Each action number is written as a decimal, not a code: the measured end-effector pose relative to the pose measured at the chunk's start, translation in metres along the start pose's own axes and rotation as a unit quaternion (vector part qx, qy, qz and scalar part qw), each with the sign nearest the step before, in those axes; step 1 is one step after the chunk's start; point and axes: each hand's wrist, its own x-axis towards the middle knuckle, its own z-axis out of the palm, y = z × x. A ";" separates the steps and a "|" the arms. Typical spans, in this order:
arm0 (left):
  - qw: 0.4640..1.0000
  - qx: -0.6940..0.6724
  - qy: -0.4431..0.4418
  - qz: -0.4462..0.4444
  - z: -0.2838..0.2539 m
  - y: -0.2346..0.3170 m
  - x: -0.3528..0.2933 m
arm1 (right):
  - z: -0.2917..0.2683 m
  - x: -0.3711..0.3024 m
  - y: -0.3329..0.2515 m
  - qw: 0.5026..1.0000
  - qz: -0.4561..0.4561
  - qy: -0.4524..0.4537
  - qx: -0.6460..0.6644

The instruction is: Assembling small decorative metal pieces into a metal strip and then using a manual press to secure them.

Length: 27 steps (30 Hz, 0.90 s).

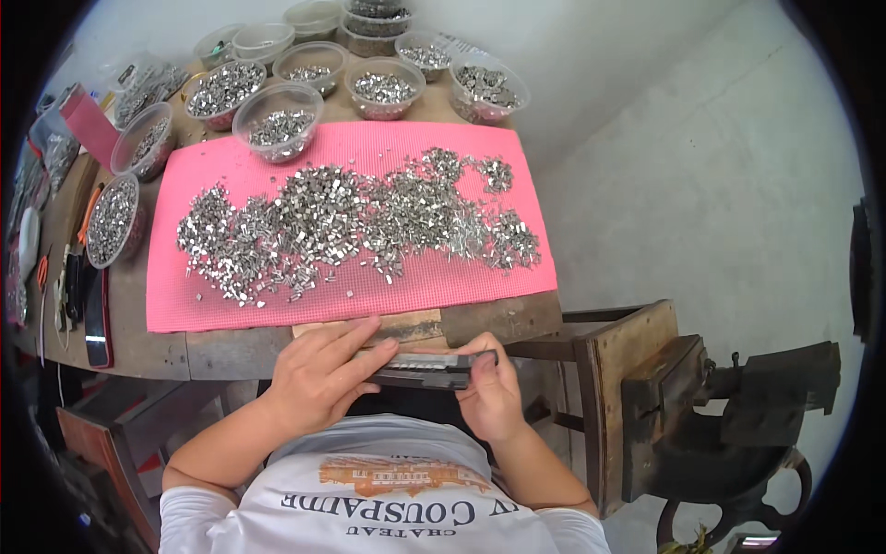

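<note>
Just in front of the table edge, a dark, narrow metal holder (425,377) is gripped between my two hands. Along its upper side runs a row of small shiny silver pieces. My left hand (318,374) is closed round its left end, with the fingers lying over the top. At the opposite end, my right hand (491,392) pinches the holder between thumb and fingers. Beyond my hands, a wide heap of small silver metal pieces (318,208) is spread over a pink mat (369,300) in several loose clusters.
Clear plastic bowls (242,138) of metal pieces stand behind and left of the mat. A dark phone (97,323), orange-handled scissors (42,272) and plastic bags lie at the left. To the right are a wooden stand (591,415) and a black iron machine (771,397).
</note>
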 end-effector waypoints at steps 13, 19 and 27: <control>0.779 -0.454 0.285 -0.324 0.010 -0.024 -0.070 | -0.029 0.041 -0.035 0.797 -0.251 0.053 -0.546; 0.642 -0.628 0.342 -0.276 -0.009 -0.024 -0.093 | -0.026 0.049 -0.029 0.719 -0.254 0.078 -0.642; 0.666 -0.631 0.346 -0.197 -0.008 -0.025 -0.104 | -0.026 0.043 -0.021 0.745 -0.245 0.090 -0.614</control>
